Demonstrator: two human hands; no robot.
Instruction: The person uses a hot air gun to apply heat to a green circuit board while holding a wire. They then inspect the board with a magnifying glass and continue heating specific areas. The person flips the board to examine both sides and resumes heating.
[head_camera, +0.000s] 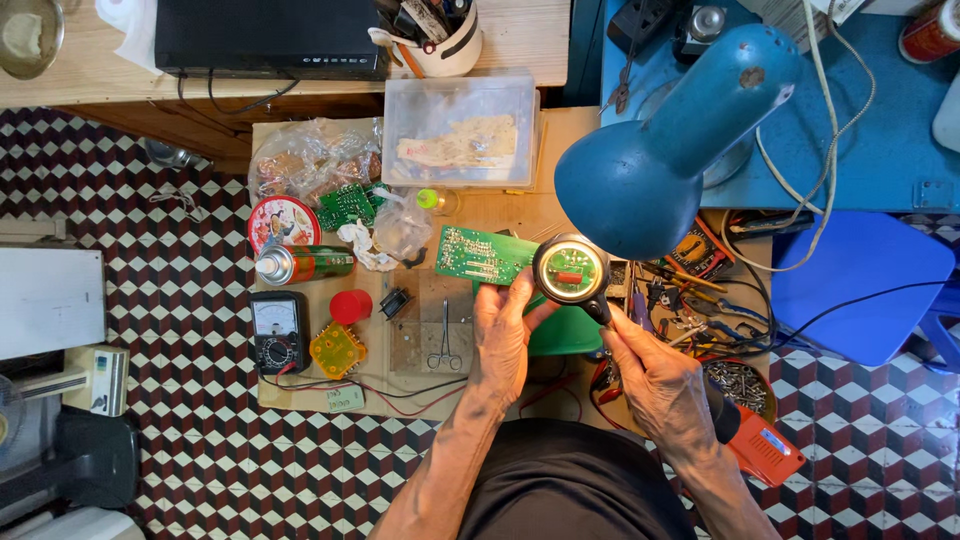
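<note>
My left hand (503, 335) holds a green circuit board (483, 257) by its right end, lifted above a small wooden workbench (560, 215). My right hand (652, 375) grips the black handle of a round magnifying glass (570, 270), held over the board's right end. Through the lens a small red part shows. A blue desk lamp (665, 150) hangs right above the lens.
On the bench lie a black multimeter (278, 330), a spray can (303, 264), a red cap (350, 306), a yellow part (337, 349), forceps (446, 335) and a clear plastic box (460, 130). Tangled wires and tools (700, 300) crowd the right. An orange tool (765, 450) lies by my right wrist.
</note>
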